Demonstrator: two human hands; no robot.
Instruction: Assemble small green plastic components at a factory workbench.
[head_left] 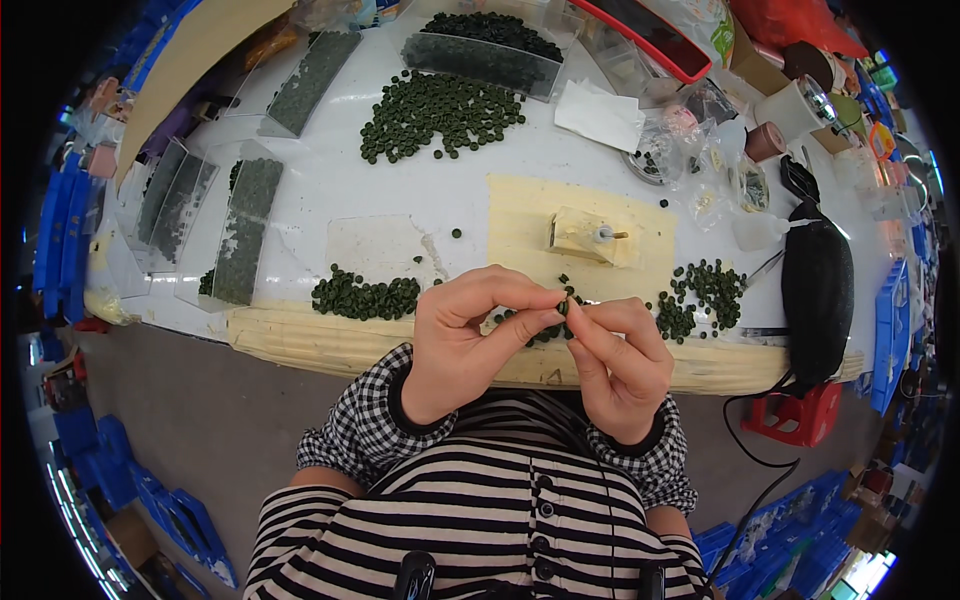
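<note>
Above the table's front edge, my left hand (462,335) and my right hand (625,365) meet fingertip to fingertip. Between them is a small dark green piece (562,306), pinched by thumb and forefinger on both sides; the fingers partly cover it. Similar pieces lie on the table just behind and below the fingertips, half hidden. Left of my left hand is a heap of dark green round pieces (365,295). Another loose group (705,295) lies to the right of my right hand. Beyond the hands stands a yellow-taped block (590,237) with a metal pin.
A large spread of green pieces (435,115) covers the far middle. Clear bins (248,235) of pieces line the left. A black pouch (815,295) with a cable hangs at the right edge. Folded white paper (600,115) and a red-framed case (650,35) lie farther back.
</note>
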